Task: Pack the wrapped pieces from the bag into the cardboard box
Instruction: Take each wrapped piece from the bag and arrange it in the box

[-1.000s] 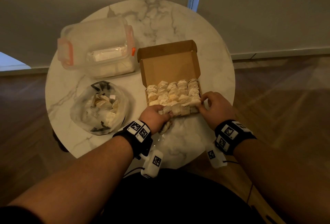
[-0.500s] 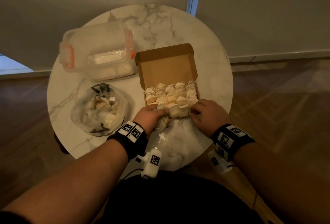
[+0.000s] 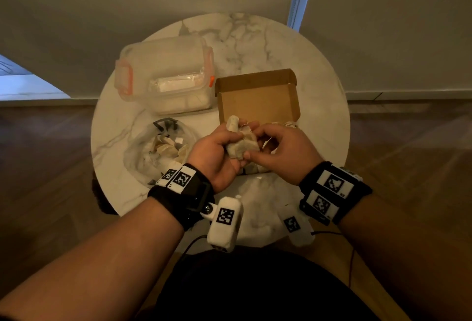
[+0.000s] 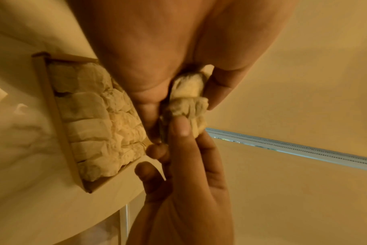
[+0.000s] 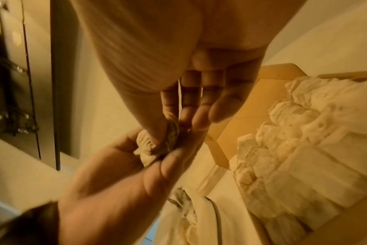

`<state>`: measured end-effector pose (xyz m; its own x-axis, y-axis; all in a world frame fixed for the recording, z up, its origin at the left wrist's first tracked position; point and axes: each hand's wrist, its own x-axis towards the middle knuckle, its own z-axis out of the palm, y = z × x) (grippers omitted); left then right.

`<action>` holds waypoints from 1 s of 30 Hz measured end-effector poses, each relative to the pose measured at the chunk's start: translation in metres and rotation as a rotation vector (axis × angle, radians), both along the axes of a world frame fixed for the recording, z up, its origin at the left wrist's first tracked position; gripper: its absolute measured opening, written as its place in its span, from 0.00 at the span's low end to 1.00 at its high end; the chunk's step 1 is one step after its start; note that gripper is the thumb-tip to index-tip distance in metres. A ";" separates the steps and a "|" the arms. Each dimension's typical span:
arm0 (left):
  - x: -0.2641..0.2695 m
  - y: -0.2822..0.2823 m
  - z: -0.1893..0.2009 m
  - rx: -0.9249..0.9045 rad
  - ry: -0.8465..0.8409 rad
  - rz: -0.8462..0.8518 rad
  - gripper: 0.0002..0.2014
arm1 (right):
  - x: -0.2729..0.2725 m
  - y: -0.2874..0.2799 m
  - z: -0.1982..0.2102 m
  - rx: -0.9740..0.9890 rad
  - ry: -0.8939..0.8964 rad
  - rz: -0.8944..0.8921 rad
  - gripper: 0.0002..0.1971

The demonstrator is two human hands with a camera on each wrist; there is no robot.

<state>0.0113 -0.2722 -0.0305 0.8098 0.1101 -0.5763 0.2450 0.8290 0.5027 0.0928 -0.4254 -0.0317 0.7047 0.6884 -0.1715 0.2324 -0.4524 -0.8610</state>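
Above the front of the cardboard box (image 3: 258, 101), my left hand (image 3: 236, 139) grips a small bunch of paper-wrapped pieces (image 3: 241, 145). My right hand (image 3: 253, 143) pinches one of that bunch between thumb and fingers; in the right wrist view the pinched piece (image 5: 171, 131) lies against the left palm. The box stands with its lid up, and rows of wrapped pieces (image 4: 90, 107) fill its tray, mostly hidden behind my hands in the head view. The clear bag (image 3: 153, 157), left of the box, holds more pieces.
A clear plastic container (image 3: 163, 72) with orange clips stands behind the bag, touching the box's left side. All sit on a small round marble table (image 3: 306, 70); its near edge is just below my wrists. Wooden floor surrounds it.
Both hands have lifted off the box's front row. The left hand has risen with its pieces, and the right hand has come across to pinch one of them.
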 end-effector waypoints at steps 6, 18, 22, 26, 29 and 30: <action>-0.011 0.019 0.003 0.008 0.000 0.027 0.18 | 0.006 -0.006 0.014 0.144 0.195 -0.089 0.11; -0.020 0.037 0.004 0.100 0.063 -0.059 0.22 | -0.004 0.018 0.019 0.385 0.741 -0.357 0.05; -0.016 0.038 0.002 0.289 0.054 -0.110 0.21 | -0.013 0.030 0.006 0.239 0.621 -0.359 0.06; -0.016 0.047 -0.007 0.402 0.162 -0.116 0.17 | -0.014 0.030 -0.004 0.089 0.396 -0.285 0.09; -0.019 0.055 -0.011 0.433 0.199 -0.141 0.16 | -0.014 0.028 -0.012 -0.056 0.268 -0.221 0.04; -0.020 0.060 -0.012 0.436 0.209 -0.142 0.15 | -0.013 0.026 -0.017 -0.072 0.281 -0.241 0.04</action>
<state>-0.0088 -0.2127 -0.0423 0.7064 0.2745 -0.6524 0.4722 0.5038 0.7233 0.0795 -0.3990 -0.0491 0.7639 0.4873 -0.4232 -0.1289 -0.5273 -0.8399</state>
